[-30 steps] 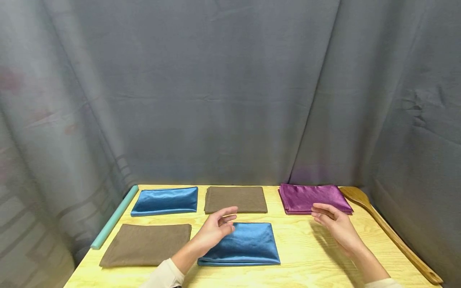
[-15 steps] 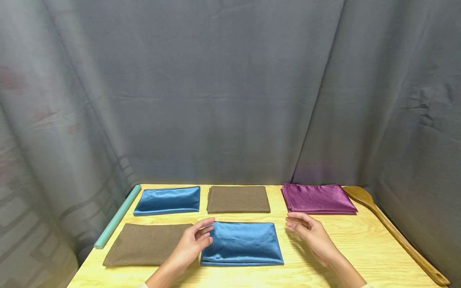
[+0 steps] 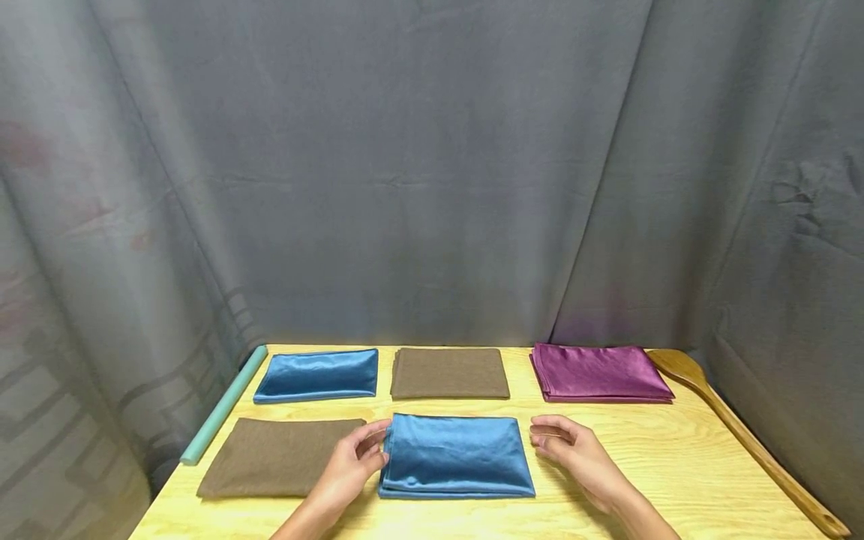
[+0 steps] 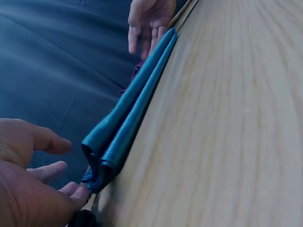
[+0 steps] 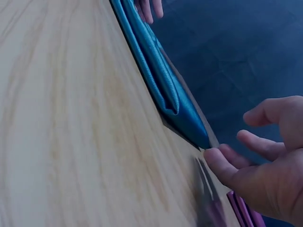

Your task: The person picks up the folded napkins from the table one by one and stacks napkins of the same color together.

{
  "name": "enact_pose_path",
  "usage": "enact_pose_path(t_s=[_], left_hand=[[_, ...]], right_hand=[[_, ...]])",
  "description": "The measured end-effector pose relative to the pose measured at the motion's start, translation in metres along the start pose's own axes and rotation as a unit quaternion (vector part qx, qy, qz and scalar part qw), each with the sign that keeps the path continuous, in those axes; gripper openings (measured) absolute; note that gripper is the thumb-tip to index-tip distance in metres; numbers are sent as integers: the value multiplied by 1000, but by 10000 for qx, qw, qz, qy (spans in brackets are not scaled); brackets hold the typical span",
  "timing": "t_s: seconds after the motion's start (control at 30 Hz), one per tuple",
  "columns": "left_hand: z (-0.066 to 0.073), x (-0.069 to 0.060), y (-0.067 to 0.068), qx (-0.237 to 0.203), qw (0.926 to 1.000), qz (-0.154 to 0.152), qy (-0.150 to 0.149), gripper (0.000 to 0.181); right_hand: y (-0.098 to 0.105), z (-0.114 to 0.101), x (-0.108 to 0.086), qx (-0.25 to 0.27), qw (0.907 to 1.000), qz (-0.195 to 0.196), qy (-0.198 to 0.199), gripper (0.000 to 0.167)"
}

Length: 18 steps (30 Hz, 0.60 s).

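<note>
Front blue cloth [image 3: 459,459] looks light, soft and slippery, best pinched at nine and three o'clock, where the left hand [image 3: 349,463] and right hand [image 3: 577,459] hover, loose-fingered and empty.

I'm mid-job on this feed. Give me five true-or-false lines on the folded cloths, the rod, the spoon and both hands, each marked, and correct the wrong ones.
1. The front blue cloth lies between the left hand and the right hand. True.
2. The right hand is holding the wooden spoon. False: it holds nothing; the spoon lies along the right side of the table.
3. The teal rod lies along the left side of the table. True.
4. The purple cloth is in the front row. False: it is in the back row, at the right end.
5. The back brown cloth sits between the back blue cloth and the purple cloth. True.
</note>
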State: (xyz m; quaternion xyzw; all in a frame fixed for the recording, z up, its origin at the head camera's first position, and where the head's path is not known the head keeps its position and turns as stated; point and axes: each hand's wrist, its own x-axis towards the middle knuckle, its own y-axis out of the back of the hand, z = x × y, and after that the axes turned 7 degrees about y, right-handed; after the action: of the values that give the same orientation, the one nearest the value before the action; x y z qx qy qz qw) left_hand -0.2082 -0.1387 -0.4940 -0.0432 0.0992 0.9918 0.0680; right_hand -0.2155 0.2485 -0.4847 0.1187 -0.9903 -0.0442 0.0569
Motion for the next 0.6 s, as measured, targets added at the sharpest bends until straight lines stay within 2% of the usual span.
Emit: enact_pose_path(t_s=[0.1,0.23,0.43,0.6], left_hand=[[0,2,-1,150,9997,-50,167,51],[1,2,-3,124,9989,-343,298,53],[1,4,-5,37,9988,-417,245,54],[-2,7,-5,-84,9991,-411,116,51]], right_hand=[[1,3,-1,0,9997,-220,-94,52],[-2,6,0,68,9992,-373,-122,52],[-6,8,0,64,9987,-495,-106,48],[-10,9,2,-39,9993,-347,-163,48]])
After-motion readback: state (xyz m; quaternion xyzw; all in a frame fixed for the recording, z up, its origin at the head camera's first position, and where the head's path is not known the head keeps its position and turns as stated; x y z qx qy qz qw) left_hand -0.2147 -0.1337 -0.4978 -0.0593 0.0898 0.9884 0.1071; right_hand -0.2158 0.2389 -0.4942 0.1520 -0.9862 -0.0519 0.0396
